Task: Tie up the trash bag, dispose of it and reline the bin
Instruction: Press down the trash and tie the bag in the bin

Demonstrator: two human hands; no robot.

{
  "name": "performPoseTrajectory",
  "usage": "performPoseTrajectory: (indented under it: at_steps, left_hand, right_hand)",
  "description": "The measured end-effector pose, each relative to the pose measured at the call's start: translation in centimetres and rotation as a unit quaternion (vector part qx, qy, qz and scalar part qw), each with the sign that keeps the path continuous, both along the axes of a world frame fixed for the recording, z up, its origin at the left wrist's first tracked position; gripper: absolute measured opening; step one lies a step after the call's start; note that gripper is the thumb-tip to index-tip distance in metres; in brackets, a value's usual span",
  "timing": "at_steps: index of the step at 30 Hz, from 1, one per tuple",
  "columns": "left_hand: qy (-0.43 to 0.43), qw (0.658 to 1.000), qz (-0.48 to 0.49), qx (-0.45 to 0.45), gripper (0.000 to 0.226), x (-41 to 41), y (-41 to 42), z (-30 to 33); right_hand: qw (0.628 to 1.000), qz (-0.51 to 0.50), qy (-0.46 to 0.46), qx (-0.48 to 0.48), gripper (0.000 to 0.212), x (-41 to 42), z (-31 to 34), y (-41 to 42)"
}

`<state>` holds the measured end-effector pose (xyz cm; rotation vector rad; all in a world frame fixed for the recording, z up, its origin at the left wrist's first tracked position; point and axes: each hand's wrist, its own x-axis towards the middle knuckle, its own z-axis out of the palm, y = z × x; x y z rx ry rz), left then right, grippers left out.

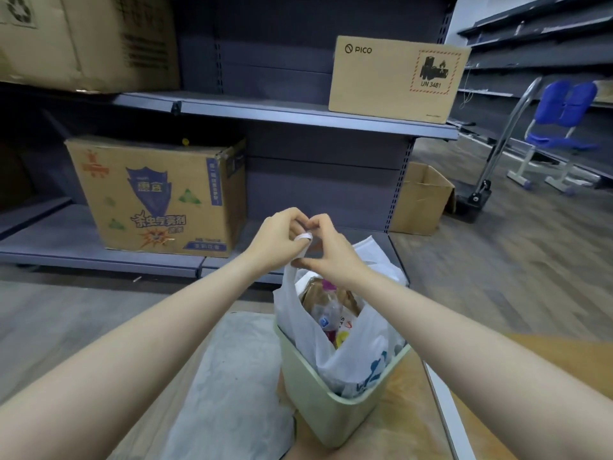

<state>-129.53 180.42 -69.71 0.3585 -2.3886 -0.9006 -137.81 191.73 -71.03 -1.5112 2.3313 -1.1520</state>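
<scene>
Dark shelving (298,111) stood beyond; both hands, left hand (278,239) and right hand (328,252), pinched the trash bag (351,356) handles above the green bin (318,410), near centre. Pulling snug should cinch it.

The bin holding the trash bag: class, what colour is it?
Pale green; the bin shows best in the head view, the only one given.

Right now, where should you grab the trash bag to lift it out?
Grab the trash bag by its gathered handles, from above. The left hand and right hand already pinch them above the green bin, whose walls hide the bag's body.
</scene>
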Motion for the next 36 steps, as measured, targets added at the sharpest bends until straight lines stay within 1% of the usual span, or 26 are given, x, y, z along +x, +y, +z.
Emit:
performPoseTrajectory:
  at_steps: [2,3,5,6,7,8,9,10,11,13,14,15,17,19,21,23,25,26,27,28,29,31,32,33,34,36]
  left_hand:
    - [0.044,0.999,-0.018,-0.01,0.032,1.0,-0.6,-1.1]
    - [0.071,0.997,-0.018,-0.022,0.038,1.6,-0.9,-1.9]
    - [0.12,0.992,0.021,-0.037,0.049,3.0,-1.2,-4.4]
    - [0.128,0.99,0.045,-0.027,0.053,3.7,-1.0,-6.1]
    - [0.111,0.992,0.06,-0.003,0.055,4.2,-0.8,-8.3]
    - [0.071,0.995,0.059,0.026,0.055,4.7,-0.5,-10.6]
    - [0.01,0.998,0.043,0.047,0.054,5.1,-0.1,-12.8]
    - [-0.046,0.998,0.019,0.045,0.054,5.4,0.3,-14.8]
    - [-0.08,0.996,-0.002,0.032,0.056,5.4,0.4,-16.6]
    - [-0.088,0.996,-0.005,0.026,0.059,5.0,0.5,-18.2]
    - [-0.083,0.996,0.01,0.036,0.06,4.8,0.6,-18.4]
    - [-0.074,0.996,0.021,0.052,0.063,4.5,0.7,-18.5]
    - [-0.058,0.994,0.044,0.086,0.069,3.9,1.1,-18.6]
    - [-0.059,0.991,0.066,0.1,0.066,3.7,1.6,-18.4]
    - [-0.072,0.99,0.073,0.096,0.061,3.9,1.7,-18.4]
    - [-0.1,0.99,0.07,0.065,0.062,4.3,1.4,-18.6]
    - [-0.117,0.99,0.074,-0.022,0.06,4.7,1.3,-18.6]
    - [-0.114,0.988,0.073,-0.071,0.056,4.8,1.3,-18.9]
    - [-0.096,0.988,0.077,-0.096,0.053,4.8,1.3,-19.2]
    - [-0.086,0.989,0.075,-0.095,0.053,4.9,1.5,-19.2]
    - [-0.072,0.99,0.073,-0.095,0.057,5.0,1.6,-19.4]
    - [-0.057,0.994,0.066,-0.067,0.08,5.2,1.9,-19.6]
    - [-0.064,0.995,0.063,-0.051,0.09,5.4,2.0,-19.5]
    - [-0.076,0.994,0.061,-0.038,0.095,5.5,2.0,-19.3]
    - [-0.091,0.994,0.054,-0.029,0.093,5.6,2.0,-18.9]
    - [-0.117,0.992,0.05,-0.021,0.073,5.5,1.8,-18.3]
  right_hand:
    - [0.999,-0.024,0.023,-0.026,0.05,0.4,-0.7,-0.7]
    - [0.998,-0.035,0.038,-0.035,0.043,0.4,-0.9,-1.0]
    - [0.995,-0.042,0.09,-0.005,0.014,0.1,-1.0,-1.4]
    - [0.993,-0.041,0.105,0.019,0.014,-0.1,-0.8,-1.6]
    - [0.992,-0.037,0.111,0.045,0.021,-0.4,-0.7,-1.7]
    - [0.993,-0.027,0.096,0.068,0.025,-0.6,-0.4,-1.7]
    - [0.993,-0.006,0.066,0.095,0.024,-0.8,0.1,-1.5]
    - [0.99,0.03,0.031,0.132,0.02,-1.0,1.0,-1.3]
    - [0.981,0.068,-0.004,0.182,0.016,-1.2,1.8,-1.0]
    - [0.957,0.115,-0.036,0.265,0.013,-1.5,3.4,-0.5]
    - [0.955,0.12,-0.036,0.267,0.013,-1.7,4.0,-0.4]
    - [0.962,0.115,-0.035,0.247,0.011,-1.9,4.3,-0.5]
    - [0.98,0.098,-0.03,0.173,0.006,-2.1,4.6,-0.7]
    - [0.99,0.085,-0.012,0.115,0.01,-1.9,4.4,-1.0]
    - [0.993,0.078,0.004,0.093,0.012,-1.6,3.8,-1.3]
    - [0.994,0.071,0.006,0.081,0.013,-1.3,3.4,-1.4]
    - [0.996,0.062,-0.003,0.063,0.013,-1.0,3.1,-1.3]
    - [0.997,0.057,-0.011,0.054,0.014,-0.9,2.9,-1.3]
    - [0.997,0.051,-0.018,0.047,0.014,-0.8,2.8,-1.2]
    - [0.998,0.045,-0.022,0.04,0.014,-0.6,2.7,-1.1]
    - [0.998,0.039,-0.026,0.034,0.015,-0.5,2.6,-1.1]
    - [0.999,0.025,-0.03,0.019,0.015,-0.4,2.3,-1.0]
    - [1.0,0.014,-0.027,0.009,0.016,-0.3,2.1,-1.0]
    - [1.0,0.0,-0.023,-0.002,0.016,-0.2,2.0,-1.0]
    - [1.0,-0.012,-0.018,-0.018,0.016,0.0,1.9,-1.1]
    - [0.998,-0.021,0.005,-0.054,0.016,0.5,2.2,-1.6]
